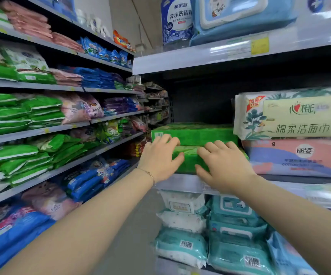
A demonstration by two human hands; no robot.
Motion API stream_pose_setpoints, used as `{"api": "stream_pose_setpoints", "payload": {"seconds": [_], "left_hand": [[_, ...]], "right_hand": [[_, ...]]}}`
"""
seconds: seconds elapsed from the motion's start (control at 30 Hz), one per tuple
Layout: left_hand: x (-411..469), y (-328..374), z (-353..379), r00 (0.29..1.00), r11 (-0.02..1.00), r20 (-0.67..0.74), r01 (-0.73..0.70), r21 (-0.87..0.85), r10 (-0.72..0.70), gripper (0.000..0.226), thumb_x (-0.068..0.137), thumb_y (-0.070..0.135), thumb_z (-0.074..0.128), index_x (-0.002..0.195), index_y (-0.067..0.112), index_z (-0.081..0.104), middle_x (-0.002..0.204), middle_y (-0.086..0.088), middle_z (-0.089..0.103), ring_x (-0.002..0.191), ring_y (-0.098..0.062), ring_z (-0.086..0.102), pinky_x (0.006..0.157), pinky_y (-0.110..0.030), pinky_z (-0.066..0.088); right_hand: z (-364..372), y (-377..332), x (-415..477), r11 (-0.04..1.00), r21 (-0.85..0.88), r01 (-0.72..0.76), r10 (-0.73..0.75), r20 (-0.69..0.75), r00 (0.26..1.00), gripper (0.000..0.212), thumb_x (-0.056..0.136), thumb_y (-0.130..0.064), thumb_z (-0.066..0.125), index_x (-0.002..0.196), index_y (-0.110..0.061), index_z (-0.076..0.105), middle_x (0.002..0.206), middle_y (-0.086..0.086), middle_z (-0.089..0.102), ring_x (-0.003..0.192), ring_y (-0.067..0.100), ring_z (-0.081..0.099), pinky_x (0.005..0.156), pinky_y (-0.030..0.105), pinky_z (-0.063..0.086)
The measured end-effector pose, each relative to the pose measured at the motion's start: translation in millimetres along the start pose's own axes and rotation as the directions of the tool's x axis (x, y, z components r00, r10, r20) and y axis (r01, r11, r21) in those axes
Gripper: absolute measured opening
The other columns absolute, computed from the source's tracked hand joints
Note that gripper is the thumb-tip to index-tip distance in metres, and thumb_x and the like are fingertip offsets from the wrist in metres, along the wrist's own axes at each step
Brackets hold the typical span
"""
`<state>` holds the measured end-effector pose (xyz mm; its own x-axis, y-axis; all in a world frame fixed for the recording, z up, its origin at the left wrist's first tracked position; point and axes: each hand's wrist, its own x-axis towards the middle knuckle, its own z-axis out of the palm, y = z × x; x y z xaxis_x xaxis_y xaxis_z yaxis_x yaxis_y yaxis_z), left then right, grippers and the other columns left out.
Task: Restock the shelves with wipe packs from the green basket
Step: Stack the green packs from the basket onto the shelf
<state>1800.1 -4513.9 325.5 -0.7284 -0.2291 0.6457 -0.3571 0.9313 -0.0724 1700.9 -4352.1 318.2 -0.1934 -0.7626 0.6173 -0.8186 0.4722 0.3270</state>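
**A:** Where are the hands?

**B:** Both at the front edge of the shelf [180,184]. The left hand [160,157] grips the left end of the lower pack [189,161], fingers curled over its top and thumb on its front face. The right hand [225,165] grips it the same way, nearer the right end.

**A:** Which way does that pack lie?

**B:** Long side across, running along the shelf edge, with a hand towards each end. Neither hand is clearly nearer; they look about level.

**A:** And beyond it?

**B:** The upper pack [194,133] sits on it, set further back, so the lower one stands proud. Behind both, the shelf goes dark and I can't tell what's there. I'd judge a straight push away from the body would seat it. Just beside it on the right is a pink pack [299,157] with a white pack [289,116] on top, so there's no room to slide it that way.

**A:** The basket?

**B:** Not in view.
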Motion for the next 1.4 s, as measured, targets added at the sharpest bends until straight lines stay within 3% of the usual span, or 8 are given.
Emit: {"api": "stream_pose_setpoints", "payload": {"seconds": [0.23,0.4,0.57,0.7,0.83,0.93,1.1,1.4], "left_hand": [[-81,9,-4,0.994,0.990,-0.025,-0.100,0.096,0.103,0.048,0.078,0.049,0.035,0.108,0.019,0.058,0.114,-0.001,0.055,0.102,-0.024,0.055,0.072,-0.037,0.043],[-151,9,23,0.998,0.996,0.034,-0.062,0.068,0.060,0.043,0.073,0.047,0.046,0.104,0.019,0.056,0.109,-0.003,0.060,0.095,-0.026,0.060,0.068,-0.039,0.050],[-224,7,64,0.964,0.999,0.265,0.009,0.038,-0.019,0.044,0.073,0.048,0.048,0.108,0.020,0.053,0.113,-0.002,0.056,0.098,-0.025,0.057,0.070,-0.035,0.045],[-278,8,99,0.857,0.995,0.506,0.096,0.040,-0.103,0.054,0.082,0.044,0.054,0.129,0.020,0.043,0.130,0.000,0.043,0.120,-0.022,0.043,0.087,-0.036,0.037],[-327,6,136,0.743,0.989,0.655,0.133,0.062,-0.141,0.059,0.084,0.039,0.052,0.137,0.020,0.034,0.139,0.000,0.035,0.128,-0.021,0.037,0.095,-0.037,0.036],[-358,6,167,0.650,0.981,0.736,0.163,0.106,-0.187,0.057,0.085,0.039,0.052,0.135,0.020,0.034,0.137,-0.001,0.037,0.127,-0.022,0.036,0.095,-0.040,0.035],[-408,13,222,0.479,0.959,0.847,0.260,0.114,-0.230,0.053,0.082,0.030,0.055,0.130,0.019,0.036,0.131,-0.003,0.039,0.124,-0.025,0.036,0.093,-0.041,0.034],[-466,37,308,0.222,0.924,0.947,0.355,0.141,-0.230,0.060,0.082,0.024,0.060,0.134,0.017,0.032,0.136,-0.009,0.038,0.128,-0.030,0.034,0.100,-0.048,0.033]], "right_hand": [[-1,-51,-33,0.983,0.065,0.173,-0.164,-0.122,0.979,0.030,0.074,-0.037,0.044,0.080,-0.013,0.059,0.073,0.006,0.055,0.067,0.027,0.051,0.059,0.034,0.039],[21,-92,-70,0.969,0.161,0.185,-0.180,-0.045,0.983,0.031,0.072,-0.037,0.048,0.086,-0.014,0.062,0.075,0.006,0.057,0.068,0.028,0.053,0.059,0.034,0.040],[63,-142,-118,0.941,0.298,0.161,-0.208,0.131,0.969,0.035,0.069,-0.039,0.041,0.082,-0.015,0.062,0.076,0.005,0.058,0.070,0.029,0.057,0.059,0.036,0.044],[102,-174,-154,0.921,0.363,0.139,-0.232,0.225,0.946,0.033,0.064,-0.037,0.042,0.078,-0.017,0.064,0.072,0.003,0.059,0.067,0.027,0.058,0.057,0.034,0.046],[145,-210,-192,0.901,0.406,0.152,-0.311,0.360,0.879,0.033,0.051,-0.037,0.072,0.074,-0.015,0.063,0.071,0.005,0.059,0.066,0.027,0.059,0.057,0.035,0.047],[178,-235,-223,0.889,0.436,0.141,-0.356,0.465,0.810,0.038,0.049,-0.040,0.077,0.075,-0.015,0.066,0.072,0.005,0.060,0.067,0.025,0.060,0.056,0.035,0.046],[226,-264,-273,0.886,0.456,0.084,-0.405,0.673,0.618,0.043,0.092,-0.035,0.045,0.129,-0.013,0.045,0.129,0.010,0.047,0.120,0.030,0.043,0.096,0.043,0.033],[294,-278,-337,0.903,0.424,-0.067,-0.363,0.839,0.404,0.050,0.091,-0.032,0.047,0.139,-0.021,0.038,0.138,0.004,0.041,0.130,0.026,0.035,0.105,0.042,0.028]]}}
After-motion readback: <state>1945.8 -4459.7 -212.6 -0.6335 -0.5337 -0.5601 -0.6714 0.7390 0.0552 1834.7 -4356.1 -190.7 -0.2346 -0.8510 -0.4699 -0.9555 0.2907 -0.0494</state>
